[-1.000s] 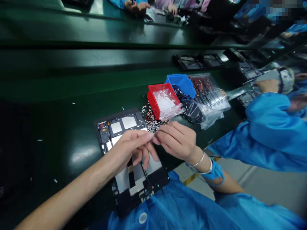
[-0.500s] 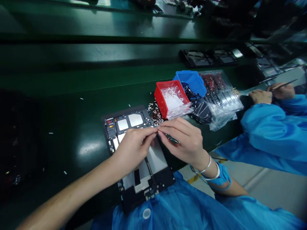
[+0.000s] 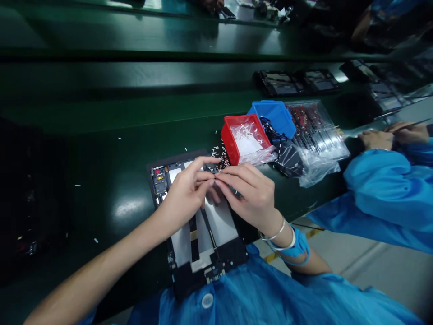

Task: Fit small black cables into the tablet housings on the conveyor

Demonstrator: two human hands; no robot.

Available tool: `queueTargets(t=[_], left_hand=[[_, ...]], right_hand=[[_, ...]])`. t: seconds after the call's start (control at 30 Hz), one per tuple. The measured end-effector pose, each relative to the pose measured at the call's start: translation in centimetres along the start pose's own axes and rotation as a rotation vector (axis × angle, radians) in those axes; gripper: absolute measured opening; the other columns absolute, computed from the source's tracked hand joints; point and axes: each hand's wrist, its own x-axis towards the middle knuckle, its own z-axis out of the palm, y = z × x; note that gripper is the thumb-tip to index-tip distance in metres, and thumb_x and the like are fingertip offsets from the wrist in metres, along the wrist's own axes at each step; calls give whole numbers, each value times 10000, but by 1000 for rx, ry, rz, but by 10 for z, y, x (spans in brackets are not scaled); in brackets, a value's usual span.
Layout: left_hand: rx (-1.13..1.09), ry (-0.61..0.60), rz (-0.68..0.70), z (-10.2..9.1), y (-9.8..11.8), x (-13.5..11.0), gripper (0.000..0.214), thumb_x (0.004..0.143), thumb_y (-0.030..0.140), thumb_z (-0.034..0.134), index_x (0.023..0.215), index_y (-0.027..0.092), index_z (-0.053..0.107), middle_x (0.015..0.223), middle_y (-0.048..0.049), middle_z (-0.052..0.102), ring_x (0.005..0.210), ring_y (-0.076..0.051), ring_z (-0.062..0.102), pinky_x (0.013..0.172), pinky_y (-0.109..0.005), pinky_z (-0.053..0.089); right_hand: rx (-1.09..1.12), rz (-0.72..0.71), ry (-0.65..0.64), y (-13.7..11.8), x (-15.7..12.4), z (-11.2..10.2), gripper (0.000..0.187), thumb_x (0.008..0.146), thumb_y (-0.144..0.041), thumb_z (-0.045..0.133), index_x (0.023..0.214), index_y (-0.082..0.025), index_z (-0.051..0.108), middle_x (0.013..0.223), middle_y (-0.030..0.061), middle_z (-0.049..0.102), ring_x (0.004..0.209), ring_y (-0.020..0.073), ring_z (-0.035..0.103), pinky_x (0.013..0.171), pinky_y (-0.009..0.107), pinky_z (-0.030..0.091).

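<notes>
- Landmark: the open device [image 3: 223, 221]. It lies at the near edge of the green bench [image 3: 101, 108], directly in front of us, with its inner panels facing up; its near end touches or overhangs our blue smock [image 3: 257, 293], and we cannot tell which.
- Left hand [image 3: 186, 192]: we hold it above the open device, thumb and a finger closed in a pinch, the index finger stretched out.
- Right hand [image 3: 252, 192]: we hold it over the right edge of the open device, thumb and forefinger pinched against the left fingertips.
- Workpiece: between both sets of fingertips, above the far right part of the open device, we grip a tiny dark piece [image 3: 215, 178]. It is too small for us to identify.
- Loose small parts [image 3: 216, 151]: scattered just beside the far right corner of the open device.
- Red bin [image 3: 229, 141]: beyond that same corner of the open device; it contains white slips [image 3: 244, 134].
- Blue bin [image 3: 279, 115]: farther right of the open device, beside the red bin, with black cables [image 3: 269, 128] inside.
- Clear pack of leads [image 3: 313, 126]: well to the right of the open device.
- Co-worker's blue sleeve [image 3: 379, 180]: well apart from the open device, at far right.
</notes>
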Motion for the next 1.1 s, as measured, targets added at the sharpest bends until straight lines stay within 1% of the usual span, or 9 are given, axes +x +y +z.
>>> queueTargets(t=[0.2,0.37,0.47,0.63,0.8,0.87,0.97,1.03,1.1], left_hand=[[234,-68,149,-1,5,-4,421,888,90,440,1295,187,485,700,17,616,584,-89,586,579,-193,455],[-16,-63,64,-5,7,-1,434,902,143,445,1335,158,429,674,18,584,477,-69,513,469,-186,385],[-140,-58,50,-8,7,0,443,895,156,467,1334,136,413,655,14,587,461,-67,507,422,-172,346],[-199,-73,50,-6,9,0,450,889,179,495,1325,121,398,653,12,599,456,-65,509,403,-158,334],[-116,-102,54,-6,21,-8,442,899,217,499,1319,116,406,660,15,603,475,-74,532,432,-170,383],[21,-29,113,-15,28,-23,429,908,264,510,1310,134,437,727,-7,637,549,-94,579,468,-184,419],[325,259,250,-36,27,-59,383,909,269,532,1278,174,504,862,-31,672,701,-122,634,569,-209,479],[524,453,321,-50,14,-87,348,901,210,544,1248,191,540,917,-32,674,763,-127,649,641,-223,504],[701,544,381,-60,-8,-112,343,885,136,548,1223,190,560,947,-37,674,807,-130,656,685,-226,512]], right_hand=[[1,-16,19,2,3,-2,105,820,-95,584,797,-166,658,785,60,718,708,158,620,639,290,511],[-273,191,150,48,9,-14,178,835,-102,541,857,-206,684,753,35,710,679,171,633,643,318,491],[-354,232,89,60,10,-15,175,838,-132,547,917,-189,693,903,80,722,830,226,648,705,363,497],[6,36,-33,25,8,-8,118,860,-196,600,949,-199,678,884,53,711,816,170,635,716,312,518],[90,-45,3,-1,11,-5,119,852,-119,584,800,-178,673,760,54,703,703,153,599,628,293,495],[185,32,21,-5,11,-7,105,835,-108,610,800,-179,679,753,49,704,707,149,611,643,297,499],[466,303,-19,-14,12,-8,73,793,-139,677,778,-209,687,724,4,698,684,130,626,622,278,507],[693,505,-121,-23,12,-2,55,746,-174,724,750,-215,688,712,-10,693,648,121,626,579,262,509],[888,651,-261,-34,12,10,74,705,-189,749,739,-207,685,726,-9,693,629,112,622,560,253,509]])
